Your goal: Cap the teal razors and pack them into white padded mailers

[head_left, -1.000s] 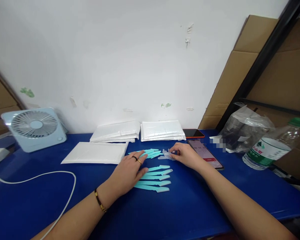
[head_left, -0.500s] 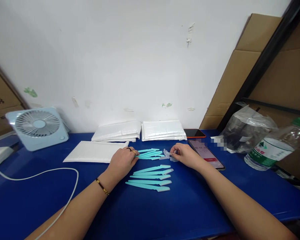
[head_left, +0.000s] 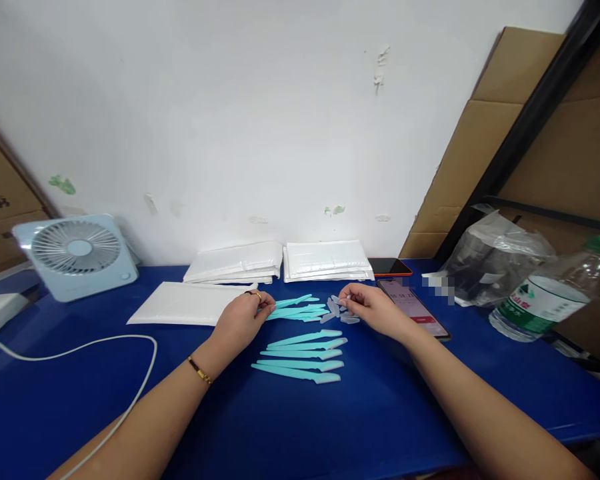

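Note:
My left hand (head_left: 244, 316), wearing a ring and a bracelet, is closed in a pinch on the handle end of a turquoise eyebrow razor (head_left: 294, 301). This razor points right, just above a small pile of like razors (head_left: 300, 313). My right hand (head_left: 370, 308) has thumb and forefinger pinched together over several translucent blade caps (head_left: 334, 307); a cap seems to be at its fingertips, though they partly hide it. Nearer me lies a row of several turquoise razors with caps on their heads (head_left: 300, 365), handles to the left.
A white padded mailer (head_left: 175, 303) lies left of the razors. Two mailer stacks (head_left: 235, 261) (head_left: 327, 260) rest against the wall. Two phones (head_left: 393, 267) (head_left: 415, 310), a bagged dark item (head_left: 485, 260) and a water bottle (head_left: 540, 300) stand right. Left are a fan (head_left: 77, 257) and white cable (head_left: 80, 348).
My left hand has shifted slightly left and turned, with one razor now angled apart from the pile. The right fingers have moved slightly up and left, and the loose caps are more spread out.

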`<state>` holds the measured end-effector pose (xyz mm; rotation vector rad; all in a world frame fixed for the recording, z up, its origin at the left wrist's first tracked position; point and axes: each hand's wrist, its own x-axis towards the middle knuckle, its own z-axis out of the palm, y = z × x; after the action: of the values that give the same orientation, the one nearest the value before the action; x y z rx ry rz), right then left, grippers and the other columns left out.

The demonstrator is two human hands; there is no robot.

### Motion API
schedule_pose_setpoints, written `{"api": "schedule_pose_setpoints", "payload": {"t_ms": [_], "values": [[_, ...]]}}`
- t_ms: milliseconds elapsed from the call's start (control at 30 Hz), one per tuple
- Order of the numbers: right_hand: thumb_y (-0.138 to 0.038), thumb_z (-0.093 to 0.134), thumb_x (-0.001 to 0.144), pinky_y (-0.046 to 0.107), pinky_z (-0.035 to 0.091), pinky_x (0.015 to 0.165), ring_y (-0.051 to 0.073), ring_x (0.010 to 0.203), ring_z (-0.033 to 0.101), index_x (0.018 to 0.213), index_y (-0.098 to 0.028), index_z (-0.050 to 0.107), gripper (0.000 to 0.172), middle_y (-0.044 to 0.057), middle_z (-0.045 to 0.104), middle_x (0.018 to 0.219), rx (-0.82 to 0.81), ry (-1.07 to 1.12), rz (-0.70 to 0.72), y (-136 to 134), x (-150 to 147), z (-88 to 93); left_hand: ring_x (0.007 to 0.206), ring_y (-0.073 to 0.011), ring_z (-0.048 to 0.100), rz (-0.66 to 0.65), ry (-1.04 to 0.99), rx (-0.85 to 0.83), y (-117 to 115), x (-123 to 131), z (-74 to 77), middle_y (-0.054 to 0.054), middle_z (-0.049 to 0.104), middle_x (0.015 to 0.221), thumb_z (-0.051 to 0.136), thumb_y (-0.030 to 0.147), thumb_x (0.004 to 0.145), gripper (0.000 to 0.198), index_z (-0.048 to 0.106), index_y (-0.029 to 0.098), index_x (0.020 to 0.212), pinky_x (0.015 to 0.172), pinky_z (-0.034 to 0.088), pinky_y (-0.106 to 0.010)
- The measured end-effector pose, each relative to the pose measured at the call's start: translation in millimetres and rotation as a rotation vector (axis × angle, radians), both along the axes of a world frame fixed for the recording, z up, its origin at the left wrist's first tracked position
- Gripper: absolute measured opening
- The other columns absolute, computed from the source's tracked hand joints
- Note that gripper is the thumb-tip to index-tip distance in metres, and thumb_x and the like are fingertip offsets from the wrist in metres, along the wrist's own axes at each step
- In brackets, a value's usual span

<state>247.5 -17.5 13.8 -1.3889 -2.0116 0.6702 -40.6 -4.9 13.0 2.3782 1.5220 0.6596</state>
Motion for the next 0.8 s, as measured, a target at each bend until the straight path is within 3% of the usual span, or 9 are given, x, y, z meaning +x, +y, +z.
{"api": "schedule_pose_setpoints", "payload": {"t_ms": [200,367,467,800], "values": [[-0.045,0.049,0.083,0.024,0.045,0.057,0.011,0.061,0.057,0.086,-0.017,0.054,0.028,0.001,0.059,0.072,-0.078,0.174,0.092,-3,-6,-0.6,0.067,-0.0156,0.053,-0.077,-0.095,-0.089,-10,7,4.2,0.001,0.06,0.073,0.035,0.039,0.085,0.027,0.056,0.021,0.082,0.062,0.038,-0.026],[-0.04,0.063,0.074,0.025,0.047,0.059,0.012,0.064,0.058,0.081,-0.015,0.059,0.026,0.002,0.061,0.068,-0.103,0.373,0.095,-2,-5,-1.0,0.06,-0.0125,0.044,-0.082,-0.192,-0.138,-13,10,2.7,0.004,0.05,0.064,0.034,0.04,0.086,0.028,0.053,0.02,0.079,0.057,0.035,-0.023],[-0.038,0.07,0.067,0.028,0.05,0.065,0.014,0.07,0.061,0.077,-0.015,0.062,0.026,0.004,0.065,0.078,-0.124,0.471,0.106,-3,-6,-1.0,0.059,-0.0119,0.042,-0.071,-0.203,-0.153,-12,9,2.3,0.004,0.047,0.063,0.036,0.041,0.085,0.028,0.053,0.02,0.078,0.056,0.034,-0.023],[-0.024,0.066,0.07,0.029,0.049,0.068,0.016,0.076,0.061,0.07,-0.019,0.068,0.006,0.005,0.063,0.086,0.139,0.306,0.084,-6,-12,-0.6,0.06,-0.012,0.042,-0.087,-0.2,-0.172,-10,9,0.1,0.004,0.047,0.063,0.037,0.042,0.084,0.029,0.053,0.019,0.078,0.057,0.033,-0.023]]}}
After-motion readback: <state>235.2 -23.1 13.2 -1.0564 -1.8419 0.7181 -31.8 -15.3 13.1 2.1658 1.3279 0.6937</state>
